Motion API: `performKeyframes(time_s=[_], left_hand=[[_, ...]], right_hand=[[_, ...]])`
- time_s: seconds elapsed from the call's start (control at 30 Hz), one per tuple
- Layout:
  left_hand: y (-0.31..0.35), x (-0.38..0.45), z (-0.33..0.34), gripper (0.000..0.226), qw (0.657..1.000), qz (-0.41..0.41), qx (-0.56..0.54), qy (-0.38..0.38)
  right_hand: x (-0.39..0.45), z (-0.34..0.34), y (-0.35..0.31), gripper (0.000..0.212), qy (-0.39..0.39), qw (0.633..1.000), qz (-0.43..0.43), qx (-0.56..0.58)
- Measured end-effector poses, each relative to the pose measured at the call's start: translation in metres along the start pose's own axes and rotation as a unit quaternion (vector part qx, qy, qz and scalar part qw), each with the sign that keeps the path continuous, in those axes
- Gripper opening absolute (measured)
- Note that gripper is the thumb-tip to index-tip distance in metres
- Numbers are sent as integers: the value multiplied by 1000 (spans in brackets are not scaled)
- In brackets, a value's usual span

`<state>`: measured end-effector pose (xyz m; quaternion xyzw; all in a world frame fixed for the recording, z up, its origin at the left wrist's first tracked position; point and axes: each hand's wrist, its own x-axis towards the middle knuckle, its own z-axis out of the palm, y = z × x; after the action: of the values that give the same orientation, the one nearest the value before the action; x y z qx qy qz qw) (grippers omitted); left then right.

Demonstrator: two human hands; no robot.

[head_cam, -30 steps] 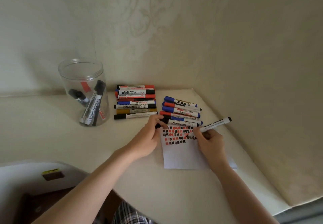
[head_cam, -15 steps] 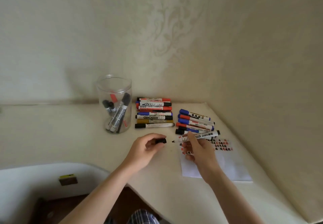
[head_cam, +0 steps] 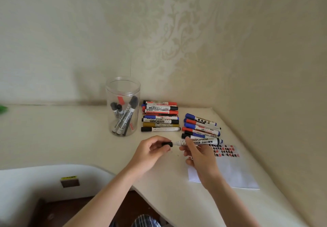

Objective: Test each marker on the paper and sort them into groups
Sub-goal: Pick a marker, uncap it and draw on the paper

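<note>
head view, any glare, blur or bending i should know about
Head view: soft, even light, only faint shadows under the hands; pale reflections on the clear jar but the markers inside stay visible; wide-angle bending curves the table edge and wall corner; print on the marker held in both hands reads in part, while marks on the paper are too small to make out.

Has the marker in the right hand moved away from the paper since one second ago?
Yes. The marker, earlier tip-down on the paper, is now lifted toward the left hand, level beside the near row of markers.
</note>
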<state>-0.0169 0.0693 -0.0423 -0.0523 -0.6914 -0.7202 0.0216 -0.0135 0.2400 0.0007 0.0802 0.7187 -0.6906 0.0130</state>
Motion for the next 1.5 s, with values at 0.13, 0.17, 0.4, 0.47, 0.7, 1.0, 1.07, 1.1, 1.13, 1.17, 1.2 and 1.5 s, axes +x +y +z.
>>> performKeyframes(time_s=[0.13,0.17,0.4,0.47,0.7,1.0,1.07,1.1,1.13,1.17,1.2,1.5], left_hand=[[1,-2,0,20,1000,0,-9,-6],[1,-1,-1,20,1000,1,-11,-5],[-3,2,-3,18,1000,1,-28,11],[-4,4,-2,17,1000,-3,-16,10],[2,3,-1,19,997,-8,-75,31],[24,-3,-34,32,993,16,-110,46],[35,-2,-37,29,986,43,-139,85],[40,-1,-36,25,983,59,-143,103],[45,-1,-35,23,981,78,-136,116],[51,-1,-33,21,981,95,-115,127],[56,-2,-32,21,981,110,-86,132],[118,-2,-68,41,967,181,-11,180]], right_hand=[[1,5,2,20,-10,1000,-15,-20],[1,7,3,19,-9,1000,-17,-15],[1,13,6,21,4,1000,11,20],[2,16,9,23,19,1000,16,12],[5,25,-5,26,-11,1000,25,15],[0,-6,-21,22,-46,999,-28,6],[-5,0,-18,18,-94,992,-52,-62],[-7,5,-16,17,-116,985,-69,-105],[-9,12,-14,16,-133,977,-88,-143],[-11,20,-13,15,-145,968,-108,-172],[-12,28,-12,15,-151,962,-125,-192],[-10,85,-46,20,-132,952,-210,-177]])
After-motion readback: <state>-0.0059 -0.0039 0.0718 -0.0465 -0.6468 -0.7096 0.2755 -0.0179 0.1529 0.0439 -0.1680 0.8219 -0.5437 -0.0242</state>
